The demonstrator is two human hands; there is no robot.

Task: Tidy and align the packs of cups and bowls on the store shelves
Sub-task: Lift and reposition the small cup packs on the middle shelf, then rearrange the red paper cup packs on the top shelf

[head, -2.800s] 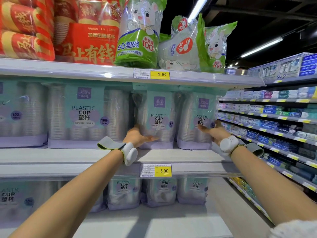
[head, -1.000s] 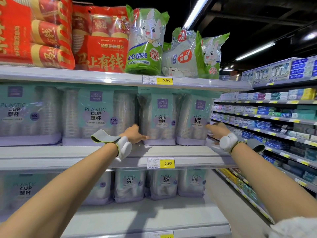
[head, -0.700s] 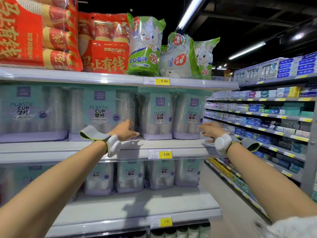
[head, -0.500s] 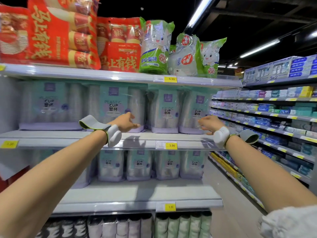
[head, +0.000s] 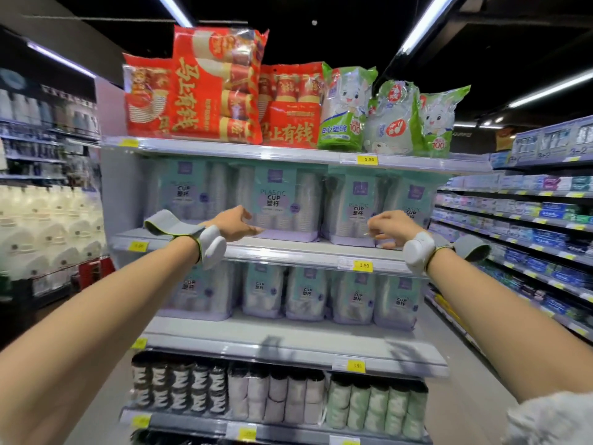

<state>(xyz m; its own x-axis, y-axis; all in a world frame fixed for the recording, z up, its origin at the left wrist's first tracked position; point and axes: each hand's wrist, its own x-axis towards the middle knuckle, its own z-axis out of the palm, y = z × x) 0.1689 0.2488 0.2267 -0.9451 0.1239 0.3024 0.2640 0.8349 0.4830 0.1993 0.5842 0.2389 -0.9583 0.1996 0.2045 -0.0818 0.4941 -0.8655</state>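
Observation:
Teal and lilac packs of plastic cups [head: 278,203] stand in a row on the second shelf [head: 288,252], with more of the same packs [head: 308,293] on the shelf below. My left hand [head: 236,223] hovers in front of the big middle pack, fingers spread, holding nothing. My right hand [head: 390,228] hangs loosely curled in front of the right-hand packs [head: 356,207], apart from them and empty. Red cup packs [head: 211,88] and green rabbit-print bowl packs [head: 348,107] sit on the top shelf.
Sleeves of paper cups [head: 276,399] fill the lowest shelf in view. An aisle runs along the right beside shelves of boxed goods [head: 529,220]. White bottles [head: 48,226] are stacked at the left. Yellow price tags [head: 364,265] line the shelf edges.
Both hands have come off the cup packs and drawn back. The view has pulled away from the shelving, so the lower shelves and the left aisle show.

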